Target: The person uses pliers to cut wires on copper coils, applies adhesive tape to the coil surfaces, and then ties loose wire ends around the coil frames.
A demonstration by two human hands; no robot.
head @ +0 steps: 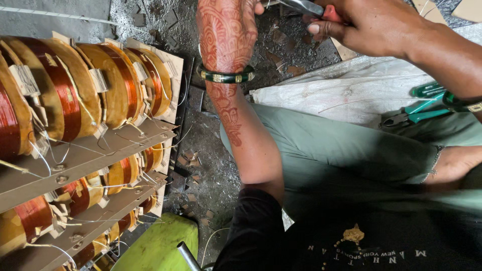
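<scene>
Left third of the frame: a rack of copper coils (75, 95), wound in orange-red wire and wrapped in amber tape, sits between pale bars (85, 158) set in slanting rows; thin wire leads trail off the windings. Below it, at bottom centre-left, a lime-green stool (158, 246) and a short metal tube (187, 255). The floor (211, 150) between rack and my leg is dark, gritty and strewn with small card scraps.

Centre, top: my left hand (226, 27), patterned with henna, reaches up out of the frame; a dark green bangle (226, 76) rings the wrist. Its fingers are cut off by the top edge, so I cannot tell what its grip is closed on, or whether it is closed at all.

Upper right: my right hand (371, 25) is closed around the red handle of the pliers (309, 7), whose metal head points left, just beside my left hand at the top edge.

Right: a white sack (351, 90) lies over the floor beyond my knee. On it, at the right edge, a second tool with green handles (422, 110) lies untouched, well apart from both hands.
</scene>
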